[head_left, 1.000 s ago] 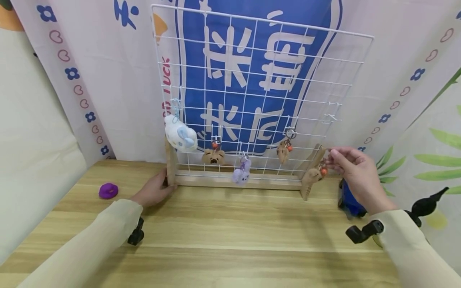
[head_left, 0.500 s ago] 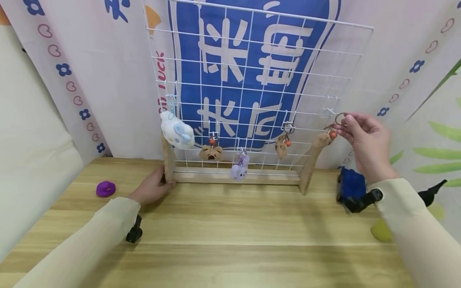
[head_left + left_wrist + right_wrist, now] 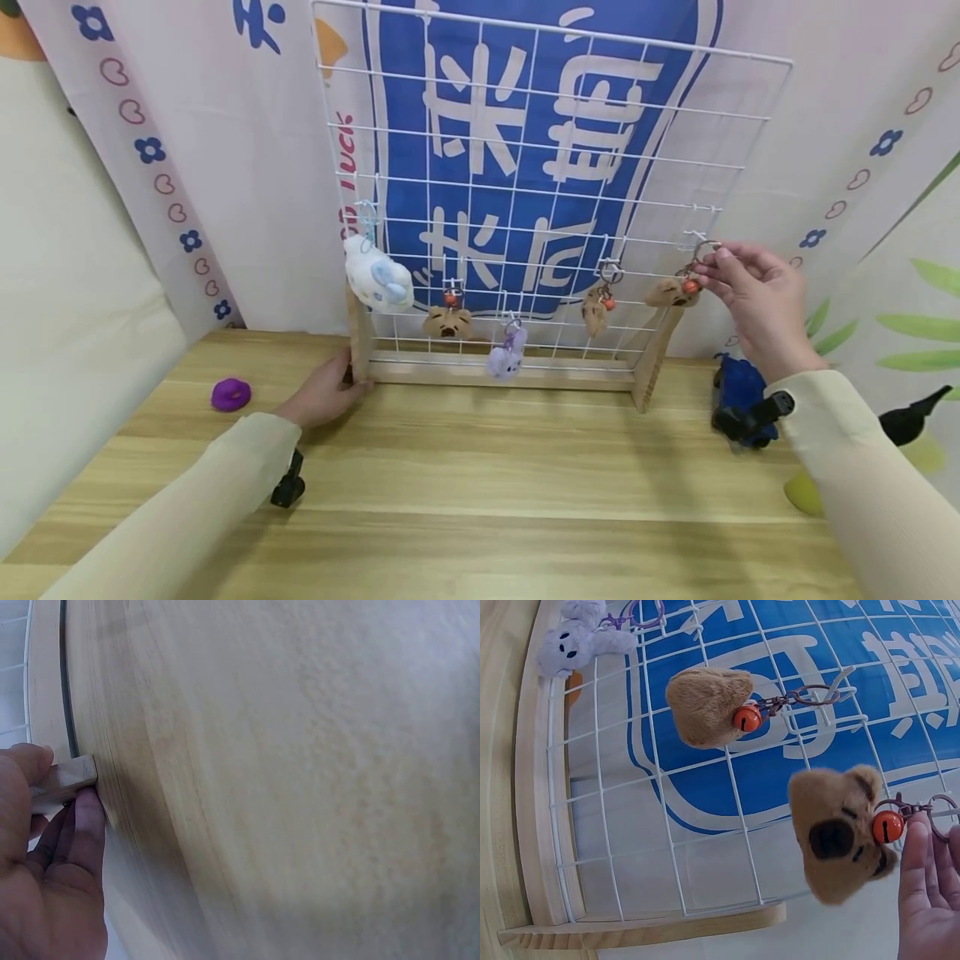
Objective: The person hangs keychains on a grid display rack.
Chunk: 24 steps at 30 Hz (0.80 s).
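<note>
My right hand (image 3: 757, 300) pinches the metal ring of a brown bear plush keychain (image 3: 670, 293) with an orange bell. The ring is beside a white hook (image 3: 693, 239) at the right side of the white wire grid (image 3: 538, 29); whether it touches the hook is unclear. In the right wrist view the bear's face (image 3: 829, 832) points toward the camera. My left hand (image 3: 322, 392) grips the foot of the stand's left wooden post (image 3: 358, 333), with thumb and fingers on either side of the wood end (image 3: 71, 774) in the left wrist view.
On the grid hang a white-and-blue plush (image 3: 377, 275), a bear-face keychain (image 3: 447, 322), a purple plush (image 3: 506, 358) and another brown plush (image 3: 596, 313). A purple ring-shaped object (image 3: 230, 394) lies at left. A blue toy vehicle (image 3: 741, 392) stands at right, near something yellow (image 3: 804, 493).
My right hand has raised the bear keychain from beside the right post up to the hook's level. My left hand keeps its hold on the stand.
</note>
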### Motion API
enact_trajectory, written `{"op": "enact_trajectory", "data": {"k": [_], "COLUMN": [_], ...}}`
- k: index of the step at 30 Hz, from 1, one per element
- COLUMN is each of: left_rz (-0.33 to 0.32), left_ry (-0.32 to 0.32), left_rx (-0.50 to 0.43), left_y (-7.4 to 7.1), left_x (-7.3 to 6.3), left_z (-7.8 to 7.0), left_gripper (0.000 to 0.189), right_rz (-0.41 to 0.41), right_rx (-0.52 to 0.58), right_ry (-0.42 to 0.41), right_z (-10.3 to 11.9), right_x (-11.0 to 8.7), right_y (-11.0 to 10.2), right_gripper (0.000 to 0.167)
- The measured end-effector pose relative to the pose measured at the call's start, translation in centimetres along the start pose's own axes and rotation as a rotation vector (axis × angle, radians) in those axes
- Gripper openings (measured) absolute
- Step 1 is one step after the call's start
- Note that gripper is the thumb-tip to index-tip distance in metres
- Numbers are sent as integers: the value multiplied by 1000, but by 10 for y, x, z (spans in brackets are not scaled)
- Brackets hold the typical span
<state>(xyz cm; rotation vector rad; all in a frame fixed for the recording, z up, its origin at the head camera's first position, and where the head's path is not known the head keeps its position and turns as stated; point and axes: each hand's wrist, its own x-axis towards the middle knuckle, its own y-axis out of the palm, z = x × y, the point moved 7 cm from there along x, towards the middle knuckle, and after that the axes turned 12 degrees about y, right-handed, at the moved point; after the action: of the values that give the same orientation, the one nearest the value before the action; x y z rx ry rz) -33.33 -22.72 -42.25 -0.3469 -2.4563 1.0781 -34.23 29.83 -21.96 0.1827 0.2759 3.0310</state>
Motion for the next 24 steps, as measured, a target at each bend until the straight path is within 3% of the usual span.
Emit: {"op": "enact_trajectory", "data": {"k": [10, 19, 22, 24], "left_rz": [-3, -1, 14, 33], "left_ry": [5, 23, 29, 39], "left_rx": [9, 13, 6, 7], "left_y": [4, 5, 1, -3], "left_x": [3, 4, 4, 4], "left_z": [0, 4, 5, 6], "left_gripper": [68, 65, 62, 57], "right_rz": [33, -56, -99, -137], "right_rx": [84, -53, -115, -215], "right_ry": [38, 59, 10, -53], "right_z": [-1, -2, -1, 4], "right_x": [-2, -7, -11, -16], "right_y": [-4, -13, -13, -10], "right_gripper": [12, 16, 14, 14]}}
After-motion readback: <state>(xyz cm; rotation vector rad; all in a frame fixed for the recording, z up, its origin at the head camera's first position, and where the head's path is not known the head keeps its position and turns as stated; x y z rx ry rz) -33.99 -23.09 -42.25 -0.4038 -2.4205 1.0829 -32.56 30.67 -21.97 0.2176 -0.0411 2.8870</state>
